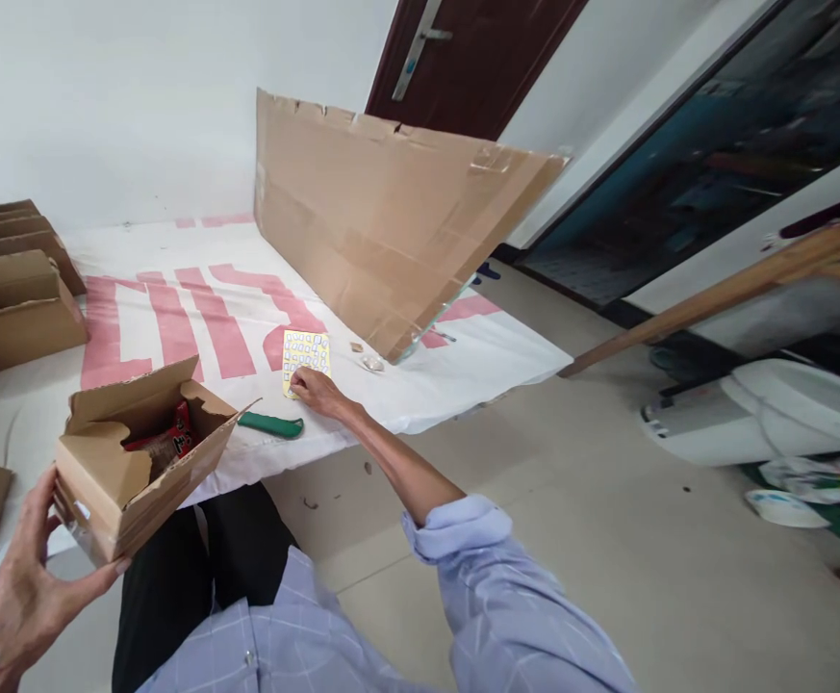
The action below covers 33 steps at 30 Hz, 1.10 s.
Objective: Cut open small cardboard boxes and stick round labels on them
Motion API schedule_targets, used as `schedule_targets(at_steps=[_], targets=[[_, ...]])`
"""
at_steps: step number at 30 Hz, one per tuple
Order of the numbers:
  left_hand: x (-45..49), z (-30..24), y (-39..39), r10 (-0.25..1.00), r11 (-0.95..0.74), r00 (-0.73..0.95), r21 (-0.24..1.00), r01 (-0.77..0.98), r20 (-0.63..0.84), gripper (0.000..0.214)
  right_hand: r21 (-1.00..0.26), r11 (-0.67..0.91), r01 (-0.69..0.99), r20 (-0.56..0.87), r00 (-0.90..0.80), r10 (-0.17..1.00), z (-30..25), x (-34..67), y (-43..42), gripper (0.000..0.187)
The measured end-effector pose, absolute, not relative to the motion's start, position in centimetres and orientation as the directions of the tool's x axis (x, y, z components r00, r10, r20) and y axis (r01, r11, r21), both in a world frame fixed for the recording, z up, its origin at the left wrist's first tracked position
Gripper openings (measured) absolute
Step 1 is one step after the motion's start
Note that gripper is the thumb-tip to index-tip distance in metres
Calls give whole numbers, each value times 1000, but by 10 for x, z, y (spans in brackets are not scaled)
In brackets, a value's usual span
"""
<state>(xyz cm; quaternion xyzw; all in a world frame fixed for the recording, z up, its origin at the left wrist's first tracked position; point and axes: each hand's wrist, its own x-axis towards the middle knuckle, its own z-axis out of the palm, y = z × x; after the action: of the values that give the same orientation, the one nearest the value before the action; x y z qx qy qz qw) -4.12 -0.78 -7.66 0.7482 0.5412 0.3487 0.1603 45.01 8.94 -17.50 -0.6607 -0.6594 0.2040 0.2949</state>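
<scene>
My left hand (26, 577) grips the near corner of a small open cardboard box (138, 452) and holds it tilted above my lap. Red packets (170, 443) lie inside the box. My right hand (317, 390) reaches forward with its fingertips pinched at the lower edge of a yellow sticker sheet (306, 354), which lies on the white banner with red lettering (195, 318). A green-handled knife (271, 424) lies on the banner just left of my right hand, between it and the box.
A large flat cardboard sheet (383, 212) stands tilted behind the sticker sheet. Folded cardboard boxes (12, 289) are stacked at the far left. A dark red door (477, 58) is behind. White appliances (766, 414) and clutter sit on the tiled floor (607, 539) at right.
</scene>
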Motion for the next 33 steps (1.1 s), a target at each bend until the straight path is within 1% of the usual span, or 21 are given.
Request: schedule_targets(at_steps=[3,5,12,16,18,22,25,29,31,33], targets=[[-42,-76,-7,946,-319,168,694,646,278,122,-638,37,769,103,37,994,-178,450,91,7],[-42,-75,-6,948,-312,161,707,634,273,122,-625,33,780,93,32,995,-178,449,93,7],[-44,-80,-5,961,-270,138,722,637,238,120,-568,10,823,79,42,996,-179,441,100,10],[-48,-81,-6,947,-316,172,706,634,270,121,-525,-12,851,72,58,996,-179,438,98,10],[-48,-79,-7,948,-317,187,698,642,259,119,-505,-27,863,67,70,995,-179,435,96,11],[-45,-76,-9,970,-242,146,722,649,194,122,-458,-65,886,53,101,993,-176,430,92,17],[-44,-84,-9,986,-163,86,764,624,141,121,-409,-82,909,39,107,994,-173,426,90,16],[-60,-109,-10,996,-38,-53,874,485,73,115,-346,-85,934,35,103,994,-170,420,87,21],[-75,-123,-14,993,63,-112,929,364,-23,108,-329,-84,941,41,103,994,-170,417,85,24],[-92,-136,-19,988,140,-91,969,203,-124,98,-324,-81,943,57,105,993,-171,415,83,26]])
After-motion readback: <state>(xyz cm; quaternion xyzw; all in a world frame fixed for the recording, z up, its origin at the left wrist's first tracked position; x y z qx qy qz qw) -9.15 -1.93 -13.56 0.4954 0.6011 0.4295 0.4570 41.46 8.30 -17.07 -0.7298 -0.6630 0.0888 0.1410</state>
